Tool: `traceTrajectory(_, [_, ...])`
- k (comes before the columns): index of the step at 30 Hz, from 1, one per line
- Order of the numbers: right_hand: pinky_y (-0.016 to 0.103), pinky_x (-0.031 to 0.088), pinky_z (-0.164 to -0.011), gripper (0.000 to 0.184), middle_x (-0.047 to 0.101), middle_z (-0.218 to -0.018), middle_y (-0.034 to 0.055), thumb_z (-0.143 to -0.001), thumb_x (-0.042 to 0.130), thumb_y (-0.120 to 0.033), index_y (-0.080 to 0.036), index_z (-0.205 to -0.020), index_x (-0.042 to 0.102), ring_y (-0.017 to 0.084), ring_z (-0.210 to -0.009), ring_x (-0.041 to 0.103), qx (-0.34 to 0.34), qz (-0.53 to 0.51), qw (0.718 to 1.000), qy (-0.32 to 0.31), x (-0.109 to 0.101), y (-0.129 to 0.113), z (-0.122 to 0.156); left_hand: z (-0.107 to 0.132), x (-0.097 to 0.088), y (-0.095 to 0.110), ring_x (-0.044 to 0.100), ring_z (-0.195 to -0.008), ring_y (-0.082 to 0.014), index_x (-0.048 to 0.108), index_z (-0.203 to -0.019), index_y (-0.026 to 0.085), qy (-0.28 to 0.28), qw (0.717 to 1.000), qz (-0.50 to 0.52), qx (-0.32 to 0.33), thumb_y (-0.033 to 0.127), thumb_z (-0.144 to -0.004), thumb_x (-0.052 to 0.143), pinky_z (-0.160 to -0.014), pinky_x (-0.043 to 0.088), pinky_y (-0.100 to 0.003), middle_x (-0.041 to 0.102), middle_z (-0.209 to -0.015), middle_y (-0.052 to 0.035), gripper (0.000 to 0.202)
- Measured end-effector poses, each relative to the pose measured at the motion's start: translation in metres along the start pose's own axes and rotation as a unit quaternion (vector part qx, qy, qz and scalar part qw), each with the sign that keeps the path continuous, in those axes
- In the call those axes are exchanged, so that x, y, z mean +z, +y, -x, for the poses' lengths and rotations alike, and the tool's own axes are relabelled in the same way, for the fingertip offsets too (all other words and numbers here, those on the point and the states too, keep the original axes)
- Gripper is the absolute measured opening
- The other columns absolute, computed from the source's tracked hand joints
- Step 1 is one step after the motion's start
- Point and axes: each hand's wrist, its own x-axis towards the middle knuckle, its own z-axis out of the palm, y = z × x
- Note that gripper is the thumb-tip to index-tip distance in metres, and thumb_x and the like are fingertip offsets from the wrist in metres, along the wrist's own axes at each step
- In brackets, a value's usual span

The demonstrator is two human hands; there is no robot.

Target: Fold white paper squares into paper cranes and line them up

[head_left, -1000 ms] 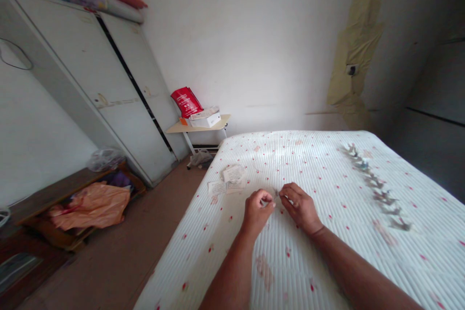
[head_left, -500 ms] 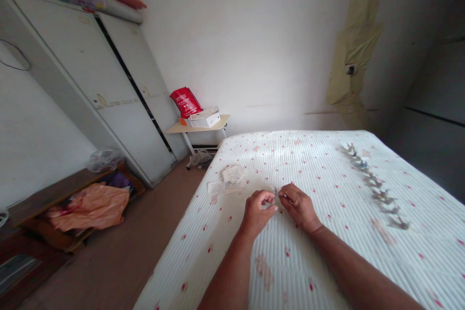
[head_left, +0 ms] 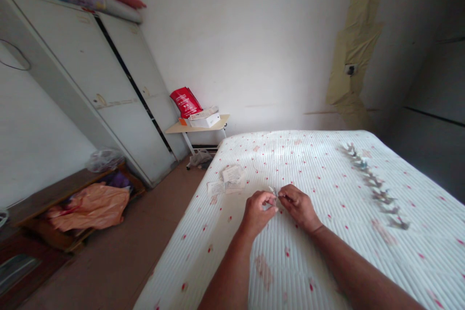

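Note:
My left hand [head_left: 257, 212] and my right hand [head_left: 298, 206] meet over the white, red-dotted bed cover [head_left: 327, 252], fingertips pinched together on a small folded piece of paper [head_left: 274, 192] between them. Both hands are closed in a pinch. A few flat paper slips [head_left: 227, 181] lie on the cover just beyond and left of my left hand. A row of several small folded paper figures [head_left: 376, 189] runs along the right side of the bed.
A small side table [head_left: 199, 128] with a red bag [head_left: 186, 101] and white boxes stands by the far wall. A tall white wardrobe [head_left: 90, 92] fills the left. An orange plastic bag [head_left: 90, 203] lies on a low wooden shelf beside brown floor.
My hands have drawn slightly closer together, still pinching the small paper piece. Nothing else has moved.

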Motion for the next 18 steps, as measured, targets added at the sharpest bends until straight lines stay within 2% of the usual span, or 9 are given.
traceTrajectory(5, [0.026,0.046,-0.062,0.015,0.060,-0.072,0.0038,-0.082,0.046,-0.020,-0.021,-0.073,0.058,0.015,-0.067,0.058,0.000,-0.012,1.000,-0.004,-0.0004,-0.0029,-0.0003,-0.0004,0.0017,-0.0004,0.057,-0.073,-0.0133,0.064,-0.087,0.019,0.004,1.000,-0.017,0.003,0.008,-0.062,0.063,-0.074,0.045,-0.025,0.063,-0.075,0.0004,0.027])
traceTrajectory(18, [0.025,0.047,-0.061,0.015,0.061,-0.072,0.0038,-0.083,0.047,-0.020,-0.020,-0.074,0.058,0.014,-0.067,0.059,-0.027,0.003,1.000,-0.003,-0.0007,-0.0009,-0.0003,-0.0004,-0.0001,0.0036,0.057,-0.069,-0.0117,0.061,-0.069,0.017,0.045,0.996,-0.077,0.025,0.007,-0.064,0.062,-0.069,0.044,-0.023,0.062,-0.069,0.0017,0.012])
